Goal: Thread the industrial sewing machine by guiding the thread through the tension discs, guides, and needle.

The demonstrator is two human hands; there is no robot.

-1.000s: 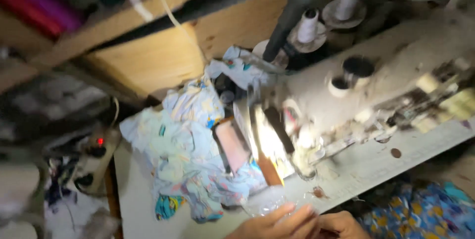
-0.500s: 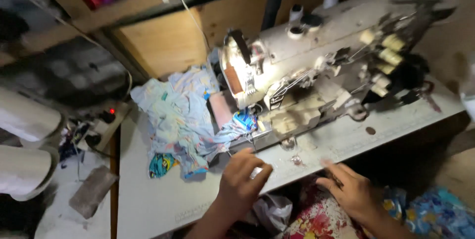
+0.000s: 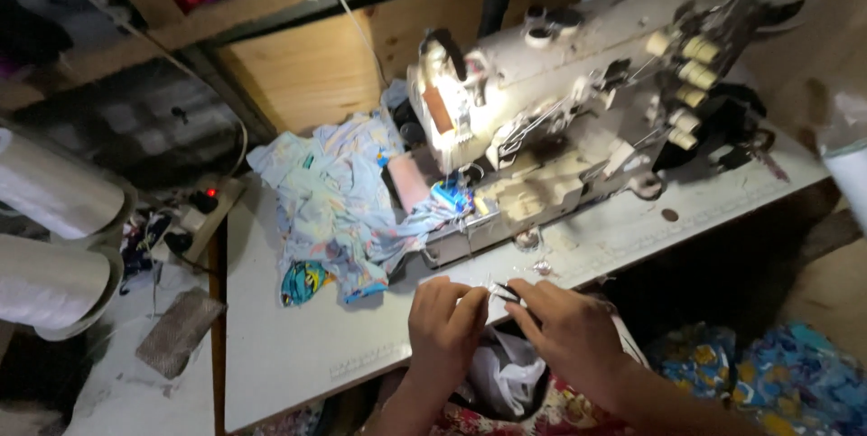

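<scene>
My left hand [image 3: 444, 323] and my right hand [image 3: 571, 332] meet over the front edge of the white sewing table [image 3: 298, 346]. The right hand's fingers pinch a small thin dark tool [image 3: 508, 291]. Its tip touches a tiny pale piece [image 3: 492, 288] pinched in the curled fingers of the left hand. That piece is too small to identify. Just behind the hands stands the white industrial sewing machine [image 3: 578, 102] with its lamp lit.
A heap of light blue patterned fabric [image 3: 334, 201] lies left of the machine, running under its foot. A power strip with a red light [image 3: 206, 206] and two white rolls [image 3: 50, 237] sit at the left. A dark bag of white cloth [image 3: 506, 377] hangs below the table edge.
The view has swung and settled on the table front. My two hands, apart half a second ago, have come together at the table edge around the small piece.
</scene>
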